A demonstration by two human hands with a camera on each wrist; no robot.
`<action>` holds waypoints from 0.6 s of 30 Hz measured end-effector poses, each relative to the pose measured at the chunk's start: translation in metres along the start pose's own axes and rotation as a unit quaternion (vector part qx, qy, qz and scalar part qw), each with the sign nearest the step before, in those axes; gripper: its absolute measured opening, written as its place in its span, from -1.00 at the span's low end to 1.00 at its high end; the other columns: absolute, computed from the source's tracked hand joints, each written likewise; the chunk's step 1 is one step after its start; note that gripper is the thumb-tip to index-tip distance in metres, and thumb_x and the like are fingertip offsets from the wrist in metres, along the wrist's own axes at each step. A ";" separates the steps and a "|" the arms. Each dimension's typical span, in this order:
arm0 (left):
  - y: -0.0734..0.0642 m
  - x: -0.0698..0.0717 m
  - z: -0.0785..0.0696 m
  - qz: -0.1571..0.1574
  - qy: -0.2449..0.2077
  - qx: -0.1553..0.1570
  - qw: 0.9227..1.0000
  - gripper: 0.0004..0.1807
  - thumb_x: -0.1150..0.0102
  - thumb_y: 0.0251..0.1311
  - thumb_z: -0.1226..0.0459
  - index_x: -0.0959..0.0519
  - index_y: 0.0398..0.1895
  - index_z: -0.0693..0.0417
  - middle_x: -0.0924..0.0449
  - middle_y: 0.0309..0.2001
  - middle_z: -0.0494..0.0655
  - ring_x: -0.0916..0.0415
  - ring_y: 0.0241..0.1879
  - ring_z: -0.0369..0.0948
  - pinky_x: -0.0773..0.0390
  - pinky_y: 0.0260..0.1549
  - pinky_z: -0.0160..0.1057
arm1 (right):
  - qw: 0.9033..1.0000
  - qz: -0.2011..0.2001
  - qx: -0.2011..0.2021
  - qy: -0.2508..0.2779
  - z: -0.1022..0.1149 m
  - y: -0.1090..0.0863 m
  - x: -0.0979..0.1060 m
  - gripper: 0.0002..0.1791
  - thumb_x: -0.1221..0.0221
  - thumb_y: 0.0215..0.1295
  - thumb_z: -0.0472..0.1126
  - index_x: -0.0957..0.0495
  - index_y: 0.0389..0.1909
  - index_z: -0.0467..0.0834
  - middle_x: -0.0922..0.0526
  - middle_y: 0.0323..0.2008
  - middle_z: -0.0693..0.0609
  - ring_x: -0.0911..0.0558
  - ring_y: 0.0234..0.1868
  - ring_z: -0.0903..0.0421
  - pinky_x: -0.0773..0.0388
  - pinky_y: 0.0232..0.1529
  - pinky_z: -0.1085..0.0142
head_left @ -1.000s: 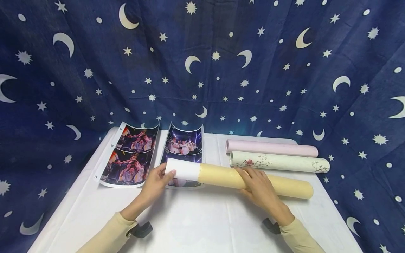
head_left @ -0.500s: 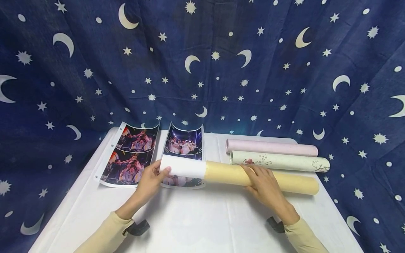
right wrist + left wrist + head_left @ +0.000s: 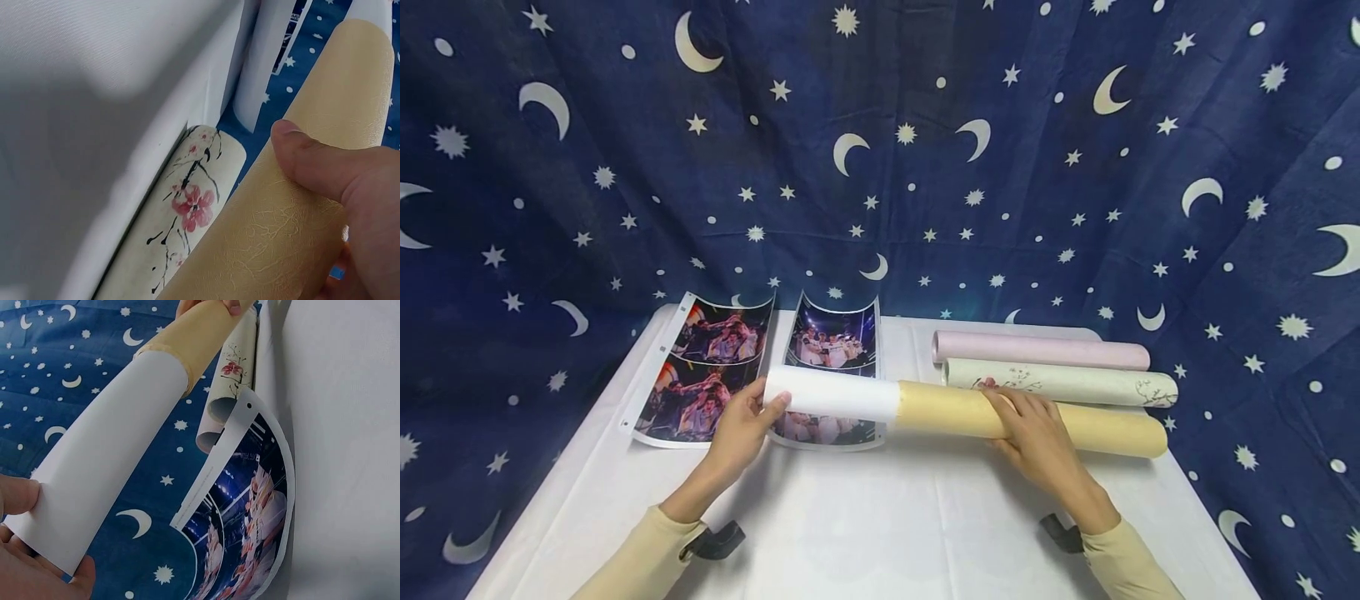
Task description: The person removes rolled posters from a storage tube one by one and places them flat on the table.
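Observation:
My left hand (image 3: 737,435) pinches the left end of a rolled white paper (image 3: 835,393), thumb on its outside and fingers at the open end. This roll extends from the left end of a yellow tube (image 3: 947,410), which my right hand (image 3: 1036,433) grips near its middle. In the right wrist view, the thumb (image 3: 306,156) lies along the tube's creased yellow surface. Both pieces form one line over the table, slanting slightly down to the right. Below the white roll lies a curled sheet of group photos (image 3: 837,340), partly hidden by it.
Another curled photo sheet (image 3: 709,404) lies at the left of the white-covered table (image 3: 880,525). Behind the yellow tube rest a pale floral roll (image 3: 1075,385) and a pink roll (image 3: 1045,349). A dark blue curtain (image 3: 880,167) with moons and stars hangs behind.
My left hand has moved left with the white roll, and my right hand has moved slightly right with the yellow tube. More of the white roll shows outside the tube.

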State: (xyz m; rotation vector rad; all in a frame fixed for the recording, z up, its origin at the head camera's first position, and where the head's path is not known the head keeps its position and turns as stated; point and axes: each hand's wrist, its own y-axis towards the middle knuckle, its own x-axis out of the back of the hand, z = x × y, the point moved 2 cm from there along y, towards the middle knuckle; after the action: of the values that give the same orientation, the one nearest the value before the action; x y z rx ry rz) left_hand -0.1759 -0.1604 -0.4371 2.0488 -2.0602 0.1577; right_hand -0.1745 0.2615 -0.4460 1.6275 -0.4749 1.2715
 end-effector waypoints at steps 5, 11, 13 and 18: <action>0.001 0.005 0.001 -0.004 -0.019 -0.018 1.000 -0.55 -0.10 0.38 0.30 -0.40 0.24 0.38 -0.56 0.12 0.33 -0.52 -0.07 -0.58 -0.47 -0.04 -0.64 | 1.000 -0.008 0.001 -0.008 -0.005 -0.003 0.001 -0.01 -0.53 -0.17 -0.08 -0.33 0.39 -0.03 -0.54 0.14 -0.13 -0.54 0.12 -0.19 -0.37 0.15 -0.14; 0.001 0.014 0.000 -0.005 -0.013 -0.030 0.999 -0.58 -0.08 0.40 0.29 -0.41 0.22 0.38 -0.54 0.13 0.35 -0.49 -0.05 -0.58 -0.44 -0.04 -0.65 | 1.000 -0.007 -0.007 -0.009 -0.010 -0.007 0.003 0.02 -0.55 -0.20 -0.11 -0.32 0.39 -0.01 -0.55 0.13 -0.15 -0.52 0.12 -0.21 -0.35 0.15 -0.18; 0.000 0.018 0.000 -0.007 -0.018 -0.033 0.999 -0.59 -0.08 0.40 0.31 -0.41 0.21 0.39 -0.54 0.12 0.35 -0.49 -0.05 -0.55 -0.43 -0.03 -0.64 | 1.000 -0.002 -0.010 -0.008 -0.011 -0.007 0.004 0.00 -0.54 -0.18 -0.11 -0.33 0.39 -0.02 -0.53 0.15 -0.16 -0.51 0.13 -0.22 -0.34 0.16 -0.19; 0.000 0.026 0.001 -0.008 -0.017 -0.040 0.999 -0.59 -0.06 0.40 0.35 -0.39 0.23 0.39 -0.52 0.12 0.34 -0.49 -0.05 -0.53 -0.43 -0.04 -0.64 | 1.000 0.000 -0.013 -0.003 -0.014 -0.008 0.005 -0.04 -0.53 -0.14 -0.11 -0.35 0.37 -0.03 -0.53 0.16 -0.17 -0.51 0.14 -0.22 -0.32 0.17 -0.22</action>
State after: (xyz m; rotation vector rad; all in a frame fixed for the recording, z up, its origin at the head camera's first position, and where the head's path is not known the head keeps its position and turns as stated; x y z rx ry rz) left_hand -0.1760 -0.1856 -0.4319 2.0329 -2.0349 0.0375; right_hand -0.1741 0.2784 -0.4458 1.6096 -0.4939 1.2553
